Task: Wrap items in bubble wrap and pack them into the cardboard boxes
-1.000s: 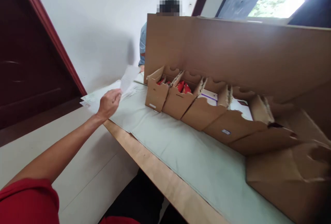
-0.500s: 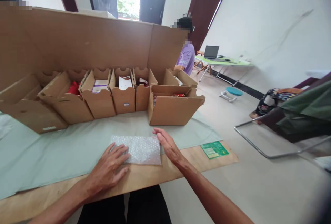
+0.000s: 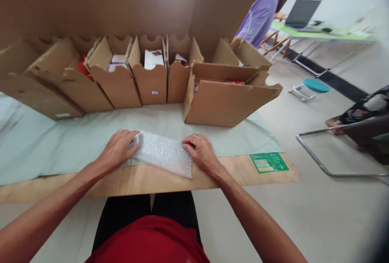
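Note:
A clear sheet or pouch of bubble wrap (image 3: 164, 153) lies slanted at the table's front edge, partly on the cloth and partly on bare wood. My left hand (image 3: 119, 147) is closed on its left end, thumb below and fingers above. At the right end, the bent fingers and thumb of my right hand (image 3: 202, 152) pinch the upper corner. The lower right corner of the wrap sticks out free beside that hand. Whether anything is inside the wrap, I cannot tell.
Behind the wrap stands a row of open cardboard bins (image 3: 152, 82) holding small packages. One cardboard bin (image 3: 225, 103) sits sideways at the right. A green printed card (image 3: 269, 162) lies on the wooden edge (image 3: 237, 169). Beyond the cardboard wall is a person in a purple shirt (image 3: 258, 18).
The bubble wrap has turned, its right end now nearer me. My left hand moved from lying flat on it to gripping its left end; my right fingers closed on the right end. The view tilted down.

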`<state>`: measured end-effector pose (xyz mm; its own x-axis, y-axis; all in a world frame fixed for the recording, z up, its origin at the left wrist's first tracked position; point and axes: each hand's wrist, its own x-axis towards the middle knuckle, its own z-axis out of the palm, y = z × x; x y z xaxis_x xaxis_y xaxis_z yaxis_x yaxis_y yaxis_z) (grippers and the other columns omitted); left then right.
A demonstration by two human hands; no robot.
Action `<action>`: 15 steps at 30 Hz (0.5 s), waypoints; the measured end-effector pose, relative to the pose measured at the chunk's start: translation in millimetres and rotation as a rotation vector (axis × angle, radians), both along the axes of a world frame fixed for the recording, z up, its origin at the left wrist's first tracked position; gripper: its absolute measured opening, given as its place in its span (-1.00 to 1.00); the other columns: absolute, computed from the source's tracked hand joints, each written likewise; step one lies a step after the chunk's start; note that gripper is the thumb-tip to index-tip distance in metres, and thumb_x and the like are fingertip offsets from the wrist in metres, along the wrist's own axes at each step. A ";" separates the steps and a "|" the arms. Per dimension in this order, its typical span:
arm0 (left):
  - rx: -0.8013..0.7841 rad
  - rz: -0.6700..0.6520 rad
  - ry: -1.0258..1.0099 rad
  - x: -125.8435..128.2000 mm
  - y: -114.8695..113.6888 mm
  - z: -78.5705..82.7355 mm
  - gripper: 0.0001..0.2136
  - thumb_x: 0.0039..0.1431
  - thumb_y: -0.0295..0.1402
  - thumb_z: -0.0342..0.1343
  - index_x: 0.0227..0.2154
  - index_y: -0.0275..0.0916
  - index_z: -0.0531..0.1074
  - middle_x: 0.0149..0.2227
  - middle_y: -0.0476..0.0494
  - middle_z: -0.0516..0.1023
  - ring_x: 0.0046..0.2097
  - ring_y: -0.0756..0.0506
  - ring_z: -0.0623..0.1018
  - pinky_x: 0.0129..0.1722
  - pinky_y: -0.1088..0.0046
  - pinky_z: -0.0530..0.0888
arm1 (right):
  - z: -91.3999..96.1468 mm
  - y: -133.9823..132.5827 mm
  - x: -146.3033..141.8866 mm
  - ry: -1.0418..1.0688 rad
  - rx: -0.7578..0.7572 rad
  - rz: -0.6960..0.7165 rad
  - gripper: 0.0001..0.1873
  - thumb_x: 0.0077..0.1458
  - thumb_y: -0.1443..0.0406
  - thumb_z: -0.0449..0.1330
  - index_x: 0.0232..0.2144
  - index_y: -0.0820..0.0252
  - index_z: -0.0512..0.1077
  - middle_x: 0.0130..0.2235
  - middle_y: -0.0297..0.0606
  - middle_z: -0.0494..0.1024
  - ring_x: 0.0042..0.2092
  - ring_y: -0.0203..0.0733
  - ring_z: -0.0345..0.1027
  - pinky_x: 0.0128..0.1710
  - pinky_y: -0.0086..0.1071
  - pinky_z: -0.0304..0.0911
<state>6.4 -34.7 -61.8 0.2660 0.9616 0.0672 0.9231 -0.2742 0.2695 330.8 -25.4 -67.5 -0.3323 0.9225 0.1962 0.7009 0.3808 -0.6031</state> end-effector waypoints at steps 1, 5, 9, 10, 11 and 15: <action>-0.020 0.000 0.004 0.7 0.9 2.2 -0.57 0.20 -0.25 0.08 0.09 -0.29 0.52 -0.24 -0.25 0.60 -0.08 -0.32 0.54 -0.01 0.10 0.49 | 1.3 -0.7 -0.2 -0.044 0.004 -0.007 -0.86 0.23 0.40 0.23 -0.33 0.12 0.57 -0.24 -0.22 0.66 -0.13 -0.06 0.47 -0.01 -0.18 0.22; -0.034 -0.030 0.004 1.4 0.7 4.2 -0.78 0.21 -0.32 0.07 -0.20 -0.20 0.59 -0.26 -0.22 0.59 -0.11 -0.29 0.51 -0.07 0.13 0.48 | 6.5 -2.8 -1.8 -0.175 0.008 0.001 -0.84 0.27 0.40 0.17 -0.38 0.13 0.48 -0.28 -0.23 0.63 -0.17 -0.05 0.42 -0.09 -0.20 0.14; 0.078 -0.019 -0.105 -0.2 -9.2 5.1 -0.85 0.24 -0.36 0.05 -0.36 -0.18 0.53 -0.20 -0.21 0.58 -0.12 -0.23 0.53 -0.06 0.15 0.51 | 17.9 0.0 -4.0 -0.220 0.162 0.004 -0.83 0.31 0.39 0.09 -0.35 0.13 0.39 -0.30 -0.21 0.59 -0.21 -0.05 0.38 -0.15 -0.21 0.11; 0.128 0.002 -0.156 -1.1 -12.4 7.5 -0.86 0.25 -0.34 0.06 -0.32 -0.18 0.52 -0.13 -0.23 0.57 -0.09 -0.22 0.55 -0.05 0.15 0.53 | 23.1 1.7 -4.7 -0.220 0.239 0.006 -0.84 0.32 0.38 0.08 -0.34 0.13 0.38 -0.28 -0.20 0.59 -0.19 -0.03 0.39 -0.13 -0.20 0.12; 0.183 0.027 -0.205 -2.3 -15.3 11.4 -0.86 0.26 -0.33 0.07 -0.24 -0.19 0.52 -0.03 -0.25 0.56 -0.03 -0.23 0.56 -0.03 0.15 0.54 | 29.4 3.3 -5.7 -0.212 0.325 0.018 -0.84 0.33 0.38 0.07 -0.33 0.12 0.37 -0.24 -0.18 0.60 -0.14 -0.02 0.41 -0.10 -0.19 0.13; 0.374 -0.032 -0.267 -5.0 -18.3 38.7 -0.51 0.27 -0.26 0.13 0.25 -0.14 0.30 0.35 -0.35 0.29 0.32 -0.32 0.40 0.21 0.01 0.46 | 62.3 6.0 -14.4 -0.151 0.650 0.143 -0.85 0.38 0.41 0.08 -0.28 0.11 0.34 -0.09 -0.18 0.64 0.00 -0.05 0.44 0.04 -0.16 0.14</action>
